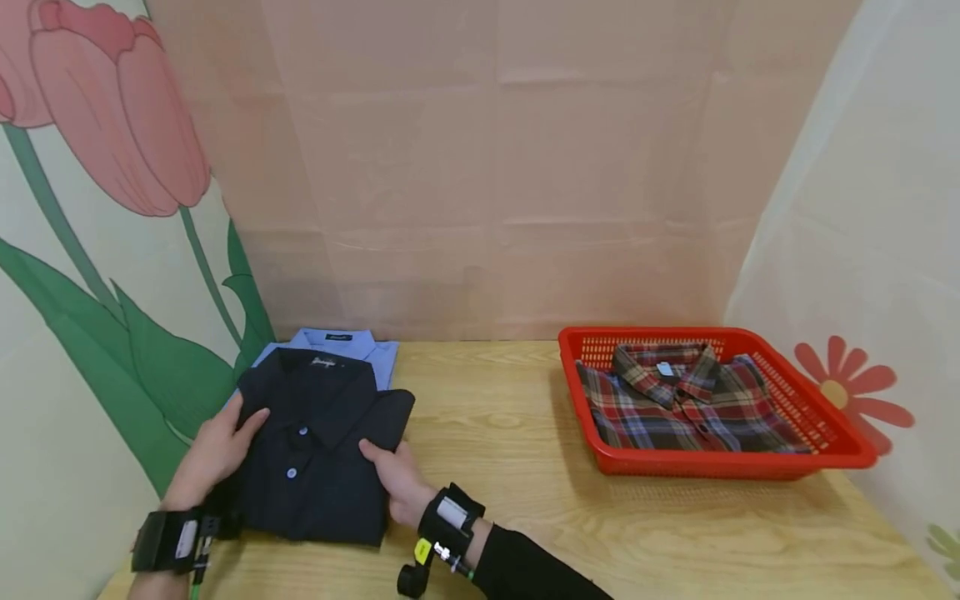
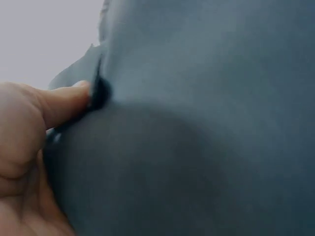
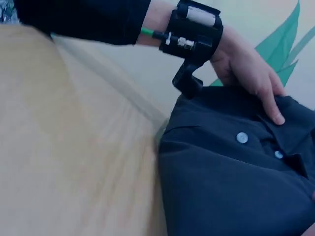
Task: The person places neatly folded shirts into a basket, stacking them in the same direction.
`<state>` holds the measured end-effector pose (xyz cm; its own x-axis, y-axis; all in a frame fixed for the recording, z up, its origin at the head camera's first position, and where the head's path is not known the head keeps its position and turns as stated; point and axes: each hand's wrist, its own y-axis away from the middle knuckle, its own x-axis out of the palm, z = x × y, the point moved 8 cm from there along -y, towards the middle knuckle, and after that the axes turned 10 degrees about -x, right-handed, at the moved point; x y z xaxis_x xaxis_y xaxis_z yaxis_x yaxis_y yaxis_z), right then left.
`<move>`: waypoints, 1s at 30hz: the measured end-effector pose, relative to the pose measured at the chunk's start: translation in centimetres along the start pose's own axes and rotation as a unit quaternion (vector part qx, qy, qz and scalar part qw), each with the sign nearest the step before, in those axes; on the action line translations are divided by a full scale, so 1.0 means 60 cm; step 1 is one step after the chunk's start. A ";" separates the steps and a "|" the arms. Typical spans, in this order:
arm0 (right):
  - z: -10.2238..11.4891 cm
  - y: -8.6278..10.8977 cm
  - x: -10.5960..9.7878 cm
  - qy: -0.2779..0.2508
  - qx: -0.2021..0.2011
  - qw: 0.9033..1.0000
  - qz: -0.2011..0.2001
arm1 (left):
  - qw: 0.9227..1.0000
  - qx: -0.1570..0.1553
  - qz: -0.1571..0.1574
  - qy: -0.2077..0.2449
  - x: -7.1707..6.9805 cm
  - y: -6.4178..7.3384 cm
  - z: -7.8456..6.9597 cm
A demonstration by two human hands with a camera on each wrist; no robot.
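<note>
seems partway: plaid shirt [image 1: 645, 423] in basket [image 1: 720, 463]; blue shirt [image 1: 385, 358] outside; left hand [image 1: 219, 450], right hand [image 1: 406, 483] fingers pinch dark shirt [image 1: 330, 467]

Table [image 1: 495, 417] across the bottom of the frame, wall [image 1: 487, 167] behind it. Lower left you've got the front shirt [image 1: 330, 475], overlapping the back shirt [image 1: 383, 357], which sticks out behind it toward the wall. Left hand [image 1: 217, 454] is on the front shirt's left side, right hand [image 1: 403, 482] on its right side. Basket [image 1: 735, 462] is way over right, on the table, third shirt [image 1: 690, 421] lying in it. Tulip [image 1: 112, 117] upper left, flower [image 1: 834, 393] just right of the basket
</note>
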<state>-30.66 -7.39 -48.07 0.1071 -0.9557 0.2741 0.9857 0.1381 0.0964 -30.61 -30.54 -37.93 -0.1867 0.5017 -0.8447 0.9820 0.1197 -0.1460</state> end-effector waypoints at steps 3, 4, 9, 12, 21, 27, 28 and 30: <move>0.018 -0.005 -0.013 0.034 -0.041 0.999 -0.007 | 0.999 0.009 -0.025 0.020 0.001 -0.004 -0.011; 0.024 -0.007 -0.016 0.050 -0.057 0.997 -0.009 | 0.999 0.015 -0.029 0.028 0.003 -0.006 -0.016; 0.064 -0.012 -0.037 0.129 -0.137 0.982 -0.029 | 0.997 0.032 -0.038 0.056 0.015 -0.017 -0.044; 0.085 -0.015 -0.051 0.151 -0.170 0.973 -0.038 | 0.996 0.031 -0.043 0.064 0.021 -0.021 -0.059; 0.149 -0.028 -0.116 0.135 -0.178 0.974 -0.045 | 0.992 0.041 -0.059 0.100 0.046 -0.036 -0.117; 0.205 -0.018 -0.156 0.105 -0.171 0.978 -0.056 | 0.986 0.027 -0.032 0.159 0.064 -0.045 -0.162; 0.212 -0.017 -0.164 0.103 -0.171 0.978 -0.061 | 0.984 0.022 -0.019 0.176 0.069 -0.046 -0.171; 0.224 -0.015 -0.182 0.095 -0.171 0.978 -0.066 | 0.976 0.013 0.009 0.219 0.081 -0.049 -0.186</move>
<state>-34.47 6.43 -38.32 -0.0347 -0.9949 0.0943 0.9750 -0.0544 -0.2153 -34.70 -18.87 -35.84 -0.1584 0.8224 -0.5465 0.9844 0.0884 -0.1523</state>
